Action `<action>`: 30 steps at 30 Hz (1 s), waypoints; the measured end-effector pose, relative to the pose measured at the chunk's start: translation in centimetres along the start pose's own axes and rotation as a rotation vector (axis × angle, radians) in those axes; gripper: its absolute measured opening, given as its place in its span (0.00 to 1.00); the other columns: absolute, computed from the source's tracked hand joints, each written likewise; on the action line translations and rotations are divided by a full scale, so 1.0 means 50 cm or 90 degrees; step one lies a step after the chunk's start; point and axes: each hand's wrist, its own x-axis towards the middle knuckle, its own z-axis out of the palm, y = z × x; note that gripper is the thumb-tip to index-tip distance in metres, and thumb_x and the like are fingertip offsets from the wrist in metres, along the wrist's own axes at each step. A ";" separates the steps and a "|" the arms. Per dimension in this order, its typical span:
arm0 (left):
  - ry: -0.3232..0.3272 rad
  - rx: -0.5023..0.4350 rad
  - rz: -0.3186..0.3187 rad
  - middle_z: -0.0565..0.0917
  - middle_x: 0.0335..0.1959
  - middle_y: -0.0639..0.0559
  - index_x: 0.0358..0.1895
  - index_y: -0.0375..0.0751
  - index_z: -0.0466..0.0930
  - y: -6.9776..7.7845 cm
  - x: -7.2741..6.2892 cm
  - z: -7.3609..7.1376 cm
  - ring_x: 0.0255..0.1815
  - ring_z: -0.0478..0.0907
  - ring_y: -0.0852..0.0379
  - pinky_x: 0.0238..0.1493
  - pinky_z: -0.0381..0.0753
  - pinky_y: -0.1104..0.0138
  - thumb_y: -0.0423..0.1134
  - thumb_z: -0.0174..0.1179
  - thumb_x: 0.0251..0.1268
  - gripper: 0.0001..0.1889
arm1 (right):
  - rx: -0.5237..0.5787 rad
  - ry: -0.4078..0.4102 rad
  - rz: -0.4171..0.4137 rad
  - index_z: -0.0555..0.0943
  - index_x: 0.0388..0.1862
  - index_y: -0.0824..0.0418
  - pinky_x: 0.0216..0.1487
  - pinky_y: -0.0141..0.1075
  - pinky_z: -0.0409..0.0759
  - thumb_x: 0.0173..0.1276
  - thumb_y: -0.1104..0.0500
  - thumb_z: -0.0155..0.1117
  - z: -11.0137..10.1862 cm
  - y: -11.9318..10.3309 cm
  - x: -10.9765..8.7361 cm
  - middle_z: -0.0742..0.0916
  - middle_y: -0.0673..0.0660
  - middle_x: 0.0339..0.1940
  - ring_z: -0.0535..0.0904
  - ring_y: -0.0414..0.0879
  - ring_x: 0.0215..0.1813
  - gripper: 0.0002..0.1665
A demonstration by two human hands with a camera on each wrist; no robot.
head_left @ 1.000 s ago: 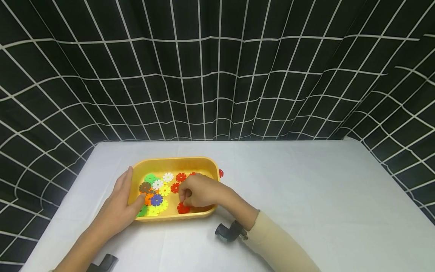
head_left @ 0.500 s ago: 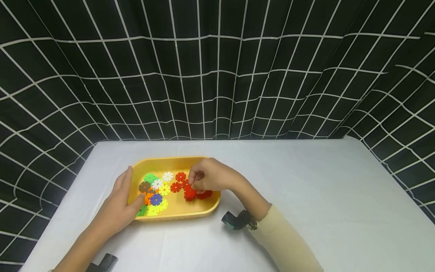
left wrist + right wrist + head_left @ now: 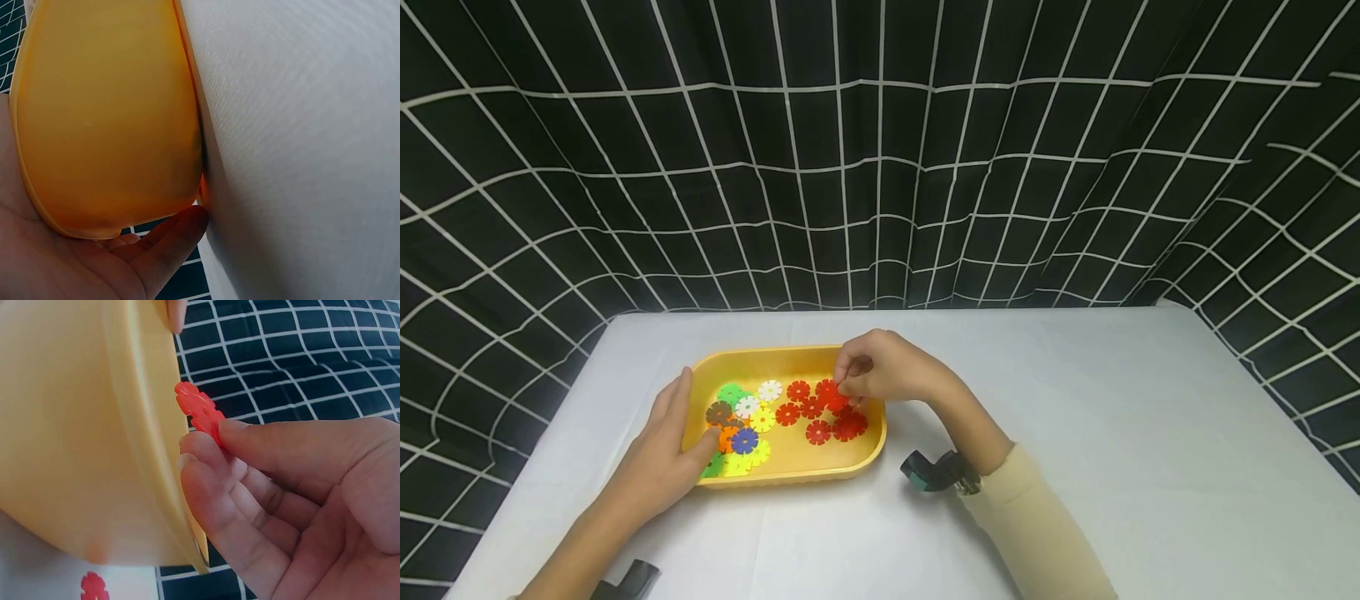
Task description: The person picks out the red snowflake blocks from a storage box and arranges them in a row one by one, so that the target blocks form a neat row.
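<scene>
A yellow plastic tray holds several flat notched snowflake discs. Red discs lie scattered in its right half; white, yellow, green, brown, orange and blue ones cluster at left. My left hand grips the tray's left end, thumb over the rim and fingers along the outside. In the left wrist view a fingertip touches the tray's lower edge. Above the tray's right end, my right hand pinches a red snowflake disc between thumb and finger, clearest in the right wrist view.
The table has a white cloth. Another red disc lies on the cloth outside the tray, seen in the right wrist view. A black curtain with a white grid hangs behind the table. Dark camera mounts sit at both wrists.
My right hand has moved from the tray's front middle toward its back right corner, uncovering red discs. A red disc at the front has shifted back and right. The left hand stays put.
</scene>
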 end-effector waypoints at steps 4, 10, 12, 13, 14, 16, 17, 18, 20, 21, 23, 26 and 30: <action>0.000 0.000 -0.001 0.48 0.78 0.31 0.81 0.36 0.32 0.000 0.000 0.000 0.70 0.60 0.27 0.61 0.63 0.30 0.41 0.57 0.68 0.49 | 0.005 0.014 0.008 0.84 0.32 0.62 0.37 0.36 0.86 0.64 0.72 0.67 -0.012 0.003 -0.004 0.87 0.55 0.28 0.86 0.52 0.31 0.06; 0.002 -0.002 0.003 0.48 0.78 0.31 0.81 0.37 0.32 0.000 0.000 0.000 0.70 0.60 0.26 0.62 0.62 0.30 0.41 0.57 0.69 0.48 | 0.016 0.030 0.033 0.84 0.33 0.62 0.37 0.36 0.86 0.64 0.71 0.68 -0.029 0.010 -0.009 0.87 0.56 0.29 0.84 0.50 0.30 0.05; 0.002 -0.003 0.003 0.48 0.78 0.31 0.81 0.37 0.32 0.000 0.000 0.000 0.70 0.60 0.26 0.62 0.61 0.30 0.41 0.57 0.69 0.48 | 0.023 0.033 0.038 0.84 0.33 0.62 0.36 0.37 0.86 0.64 0.71 0.68 -0.033 0.014 -0.010 0.87 0.56 0.29 0.84 0.50 0.30 0.05; 0.002 -0.004 0.003 0.48 0.78 0.32 0.81 0.37 0.32 -0.001 0.000 0.000 0.70 0.60 0.26 0.62 0.61 0.30 0.41 0.56 0.69 0.48 | 0.028 0.034 0.038 0.84 0.33 0.62 0.36 0.37 0.86 0.65 0.71 0.68 -0.035 0.016 -0.010 0.87 0.56 0.28 0.84 0.51 0.30 0.05; 0.002 -0.004 0.003 0.48 0.78 0.32 0.81 0.37 0.32 -0.001 0.000 0.000 0.70 0.60 0.26 0.62 0.61 0.30 0.41 0.56 0.69 0.48 | 0.031 0.036 0.038 0.84 0.33 0.62 0.36 0.38 0.87 0.65 0.71 0.68 -0.037 0.018 -0.010 0.87 0.56 0.28 0.84 0.51 0.30 0.05; 0.003 -0.006 0.004 0.48 0.78 0.32 0.81 0.37 0.32 -0.002 0.000 0.001 0.70 0.60 0.26 0.62 0.62 0.30 0.41 0.56 0.69 0.48 | 0.038 0.038 0.037 0.84 0.33 0.63 0.37 0.40 0.87 0.64 0.71 0.68 -0.041 0.022 -0.011 0.87 0.56 0.29 0.85 0.52 0.30 0.05; 0.003 -0.005 0.004 0.48 0.78 0.32 0.81 0.37 0.32 -0.003 0.000 0.001 0.70 0.60 0.26 0.62 0.62 0.30 0.41 0.56 0.69 0.48 | 0.040 0.039 0.037 0.84 0.34 0.63 0.37 0.41 0.87 0.64 0.71 0.68 -0.042 0.024 -0.012 0.88 0.56 0.29 0.85 0.52 0.30 0.04; 0.004 -0.005 0.005 0.48 0.78 0.32 0.81 0.37 0.32 -0.003 0.000 0.001 0.70 0.61 0.27 0.62 0.62 0.30 0.41 0.56 0.69 0.48 | 0.041 0.040 0.036 0.84 0.34 0.63 0.38 0.42 0.87 0.64 0.71 0.68 -0.044 0.025 -0.012 0.88 0.56 0.29 0.85 0.52 0.30 0.04; 0.004 -0.004 0.006 0.48 0.78 0.32 0.81 0.36 0.32 -0.003 0.000 0.001 0.70 0.60 0.26 0.62 0.62 0.30 0.41 0.56 0.69 0.48 | 0.042 0.042 0.040 0.84 0.34 0.63 0.39 0.43 0.87 0.64 0.71 0.68 -0.048 0.028 -0.013 0.88 0.56 0.30 0.85 0.52 0.31 0.04; 0.005 -0.005 0.006 0.48 0.78 0.32 0.81 0.36 0.32 -0.004 0.000 0.001 0.70 0.60 0.26 0.62 0.62 0.30 0.41 0.56 0.69 0.48 | 0.043 0.044 0.044 0.84 0.34 0.64 0.39 0.43 0.87 0.64 0.71 0.68 -0.050 0.029 -0.013 0.88 0.55 0.31 0.85 0.52 0.31 0.04; 0.004 -0.006 0.010 0.48 0.78 0.32 0.81 0.36 0.32 -0.005 0.000 0.000 0.70 0.60 0.26 0.62 0.62 0.30 0.41 0.56 0.69 0.48 | 0.036 0.048 0.055 0.84 0.35 0.63 0.40 0.42 0.87 0.65 0.70 0.69 -0.054 0.031 -0.013 0.88 0.55 0.31 0.85 0.51 0.31 0.03; 0.003 -0.008 0.017 0.48 0.78 0.32 0.81 0.36 0.32 -0.006 -0.001 -0.001 0.70 0.59 0.26 0.62 0.61 0.30 0.41 0.55 0.70 0.47 | 0.033 0.056 0.070 0.84 0.35 0.64 0.39 0.40 0.87 0.65 0.69 0.69 -0.060 0.035 -0.014 0.88 0.55 0.31 0.85 0.51 0.31 0.02; 0.004 -0.009 0.021 0.48 0.78 0.32 0.81 0.36 0.32 -0.007 -0.001 -0.001 0.71 0.59 0.26 0.62 0.61 0.29 0.41 0.55 0.70 0.47 | 0.025 0.069 0.070 0.85 0.36 0.65 0.39 0.39 0.87 0.66 0.67 0.69 -0.068 0.039 -0.019 0.88 0.55 0.30 0.85 0.51 0.31 0.02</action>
